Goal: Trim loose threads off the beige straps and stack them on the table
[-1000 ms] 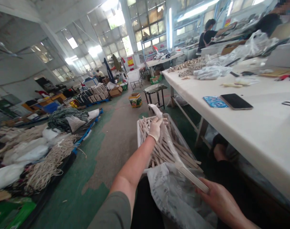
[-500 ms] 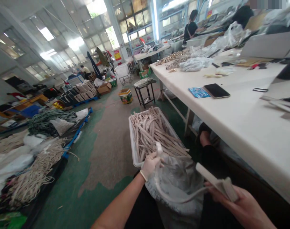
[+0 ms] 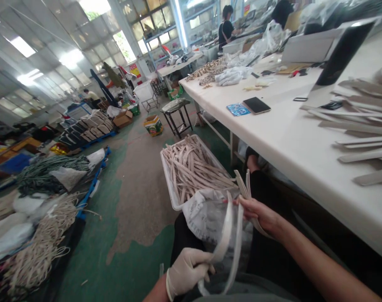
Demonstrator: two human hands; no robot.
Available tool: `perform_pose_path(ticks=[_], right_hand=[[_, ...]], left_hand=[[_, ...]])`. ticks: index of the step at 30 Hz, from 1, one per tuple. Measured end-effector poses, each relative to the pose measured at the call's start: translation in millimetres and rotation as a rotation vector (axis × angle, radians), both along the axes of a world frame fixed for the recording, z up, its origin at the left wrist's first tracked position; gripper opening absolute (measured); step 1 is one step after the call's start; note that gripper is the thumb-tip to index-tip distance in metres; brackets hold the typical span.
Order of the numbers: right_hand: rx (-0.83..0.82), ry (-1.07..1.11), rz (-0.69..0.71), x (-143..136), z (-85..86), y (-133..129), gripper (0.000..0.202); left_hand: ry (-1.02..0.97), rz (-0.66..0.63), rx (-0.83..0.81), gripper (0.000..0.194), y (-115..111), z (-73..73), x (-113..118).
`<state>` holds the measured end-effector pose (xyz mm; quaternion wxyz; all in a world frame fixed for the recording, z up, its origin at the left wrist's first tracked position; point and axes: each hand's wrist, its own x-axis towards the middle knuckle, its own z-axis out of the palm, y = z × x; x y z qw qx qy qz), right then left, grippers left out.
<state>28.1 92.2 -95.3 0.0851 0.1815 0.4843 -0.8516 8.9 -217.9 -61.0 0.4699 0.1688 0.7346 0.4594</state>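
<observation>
My left hand (image 3: 189,272), in a pale glove, closes its fingers around a cream flat strap (image 3: 224,235) low in front of my body. The strap loops up to my bare right hand (image 3: 260,214), which grips it together with folded lengths whose ends stick up above the fingers. Across my lap lies a greyish-white printed sack (image 3: 198,218), behind the strap. Just beyond it, a white plastic bin (image 3: 167,178) on the floor is heaped with similar beige straps (image 3: 193,167).
The white table (image 3: 272,138) runs along my right, bearing a phone (image 3: 256,105), a blue card (image 3: 237,109) and a pile of straps (image 3: 367,121). A stool (image 3: 177,115) and a carton (image 3: 153,125) stand ahead. Cord bundles (image 3: 42,243) lie left. A person (image 3: 226,31) works far back.
My left hand has come down and back toward my body with the strap. My right hand has moved up and left, near the bin. The view has swung right, showing more straps on the table.
</observation>
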Motion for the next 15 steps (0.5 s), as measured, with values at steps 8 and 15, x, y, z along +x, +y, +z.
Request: perform_pose_path(ticks=[8,15], right_hand=[[0.088,0.052,-0.247,1.0,33.8,4.4,0.049],[0.534,0.177,-0.018,16.1,85.6,-35.7,0.040]], left_hand=[[0.016,-0.151,0.012,0.024,-0.7,18.7,-3.0],[0.221,0.116,0.378,0.063,70.6,38.5,-25.0]])
